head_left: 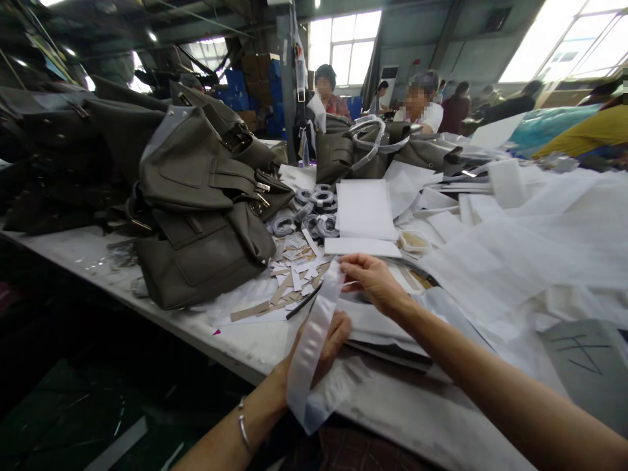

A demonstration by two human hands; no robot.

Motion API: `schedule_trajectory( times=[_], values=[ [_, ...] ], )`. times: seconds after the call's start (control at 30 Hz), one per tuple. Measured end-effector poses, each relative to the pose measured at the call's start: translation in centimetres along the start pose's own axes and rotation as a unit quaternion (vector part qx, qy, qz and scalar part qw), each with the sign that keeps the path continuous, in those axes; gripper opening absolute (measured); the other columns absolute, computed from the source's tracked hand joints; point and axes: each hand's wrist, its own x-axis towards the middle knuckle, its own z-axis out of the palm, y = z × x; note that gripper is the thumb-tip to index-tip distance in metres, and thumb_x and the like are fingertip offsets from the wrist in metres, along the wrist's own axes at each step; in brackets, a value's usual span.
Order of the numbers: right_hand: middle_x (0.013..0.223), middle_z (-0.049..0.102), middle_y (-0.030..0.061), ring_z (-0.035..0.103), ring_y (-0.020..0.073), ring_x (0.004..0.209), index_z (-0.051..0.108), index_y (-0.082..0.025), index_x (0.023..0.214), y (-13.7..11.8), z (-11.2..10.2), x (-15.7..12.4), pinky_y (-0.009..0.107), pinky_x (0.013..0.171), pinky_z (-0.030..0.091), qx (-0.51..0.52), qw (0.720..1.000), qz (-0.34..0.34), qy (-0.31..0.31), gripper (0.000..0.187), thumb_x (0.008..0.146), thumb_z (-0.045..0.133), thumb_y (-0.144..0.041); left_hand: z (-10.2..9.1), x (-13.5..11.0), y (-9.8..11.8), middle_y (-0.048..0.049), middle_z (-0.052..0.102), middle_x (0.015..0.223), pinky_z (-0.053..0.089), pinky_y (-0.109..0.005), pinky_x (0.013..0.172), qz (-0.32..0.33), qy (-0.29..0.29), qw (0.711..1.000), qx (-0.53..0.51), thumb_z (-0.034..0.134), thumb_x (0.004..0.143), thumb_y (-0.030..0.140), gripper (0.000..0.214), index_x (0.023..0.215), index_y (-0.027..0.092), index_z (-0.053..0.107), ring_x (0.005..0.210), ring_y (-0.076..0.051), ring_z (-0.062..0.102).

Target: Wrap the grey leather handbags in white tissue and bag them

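A long translucent plastic strip (pixel 314 347) hangs in a loop near the table's front edge. Its upper end is pinched between the thumb and fingers of my right hand (pixel 369 278). Lower down, my left hand (pixel 334 340) is curled behind the strip, closed on it, with part of the palm and fingers hidden by the plastic. Just beyond my left hand lies a white-covered, dark-edged piece (pixel 377 324) on the table. Coiled straps in clear wrapping (pixel 321 206) sit farther back, beside a stack of white sheets (pixel 366 209).
Dark grey-brown leather bags (pixel 201 196) are piled at the left. Paper and card scraps (pixel 294 275) litter the middle of the table (pixel 235 347). White foam sheets (pixel 534 242) heap up at the right. Several people sit at the far side, beyond more bags (pixel 377 154).
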Motion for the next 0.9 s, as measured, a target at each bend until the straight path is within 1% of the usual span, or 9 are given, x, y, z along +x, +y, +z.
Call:
schedule_trajectory(
  times=[0.07,0.23,0.33,0.47,0.53,0.6,0.73,0.8,0.9],
  values=[
    [0.067,0.063,-0.002,0.056,0.0099,0.058,0.067,-0.018,0.081,0.2,-2.9,2.8,0.02,0.048,0.048,-0.048,0.998,-0.028,0.041,0.024,0.065,0.078,-0.032,-0.2,0.1,-0.5,-0.0067,0.068,0.105,0.057,-0.034,0.082,0.074,0.007,0.993,-0.092,0.047,0.097,0.018,0.027,0.12,0.019,0.061,0.093,-0.02,0.065],
    [0.061,0.061,-0.0029,0.044,0.0055,0.044,0.069,-0.016,0.075,0.9,-7.7,6.8,0.018,0.039,0.035,-0.144,0.982,-0.052,0.106,0.016,0.065,0.077,-0.025,-1.0,0.7,-0.9,-0.0094,0.069,0.098,0.056,-0.035,0.086,0.064,0.064,0.985,-0.15,0.044,0.096,0.013,0.03,0.121,0.016,0.061,0.093,-0.02,0.065],
    [0.061,0.061,-0.001,0.051,0.0092,0.043,0.065,-0.016,0.077,1.2,-9.0,8.1,0.023,0.041,0.044,-0.17,0.977,-0.04,0.125,0.016,0.069,0.075,-0.026,-1.2,0.6,-1.0,-0.0123,0.069,0.102,0.056,-0.039,0.088,0.066,0.045,0.977,-0.196,0.043,0.097,0.016,0.033,0.126,0.014,0.058,0.099,-0.022,0.065],
    [0.076,0.07,0.0078,0.067,0.0174,0.065,0.064,-0.015,0.082,1.7,-9.4,8.8,0.033,0.065,0.057,-0.213,0.968,-0.046,0.122,0.014,0.074,0.072,-0.024,-1.0,0.4,-0.7,-0.017,0.068,0.111,0.056,-0.04,0.092,0.056,0.031,0.982,-0.175,0.041,0.095,0.01,0.034,0.127,0.008,0.055,0.107,-0.023,0.064],
    [0.089,0.073,0.0104,0.069,0.0187,0.074,0.068,-0.014,0.092,1.9,-9.2,8.5,0.036,0.075,0.057,-0.252,0.96,-0.061,0.106,0.019,0.075,0.07,-0.024,-1.0,0.5,-0.5,-0.0173,0.068,0.112,0.055,-0.039,0.093,0.067,0.039,0.987,-0.139,0.042,0.095,0.006,0.033,0.125,0.005,0.055,0.11,-0.023,0.063],
    [0.106,0.072,0.0117,0.069,0.0192,0.078,0.069,-0.015,0.108,1.8,-8.7,7.9,0.038,0.082,0.055,-0.296,0.948,-0.079,0.086,0.036,0.073,0.071,-0.022,-1.1,0.7,-0.2,-0.0157,0.069,0.112,0.054,-0.038,0.094,0.072,0.041,0.99,-0.115,0.042,0.094,0.004,0.033,0.124,0.005,0.056,0.111,-0.023,0.062],
    [0.132,0.061,0.014,0.067,0.0193,0.08,0.057,-0.02,0.135,-0.3,-7.7,5.4,0.04,0.092,0.048,-0.38,0.912,-0.135,0.077,0.07,0.067,0.073,-0.013,-1.2,1.0,0.0,-0.0134,0.07,0.112,0.053,-0.037,0.095,0.068,0.04,0.991,-0.107,0.043,0.094,0.003,0.032,0.123,0.006,0.057,0.111,-0.021,0.063],
    [0.125,0.064,0.0112,0.067,0.0192,0.08,0.061,-0.021,0.129,-1.7,-7.2,3.0,0.038,0.089,0.049,-0.457,0.87,-0.18,0.054,0.055,0.075,0.069,-0.017,-1.3,1.0,0.0,-0.013,0.07,0.112,0.053,-0.037,0.095,0.066,0.039,0.991,-0.111,0.043,0.094,0.004,0.032,0.123,0.007,0.056,0.111,-0.021,0.063],
    [0.098,0.073,0.0051,0.068,0.0209,0.082,0.072,-0.023,0.102,-2.4,-6.1,-1.6,0.034,0.081,0.051,-0.557,0.804,-0.202,-0.04,0.019,0.087,0.062,-0.027,-1.2,0.9,-0.1,-0.0123,0.07,0.111,0.054,-0.036,0.095,0.058,0.037,0.989,-0.128,0.042,0.093,0.003,0.034,0.124,0.009,0.055,0.11,-0.02,0.063]
  ],
)
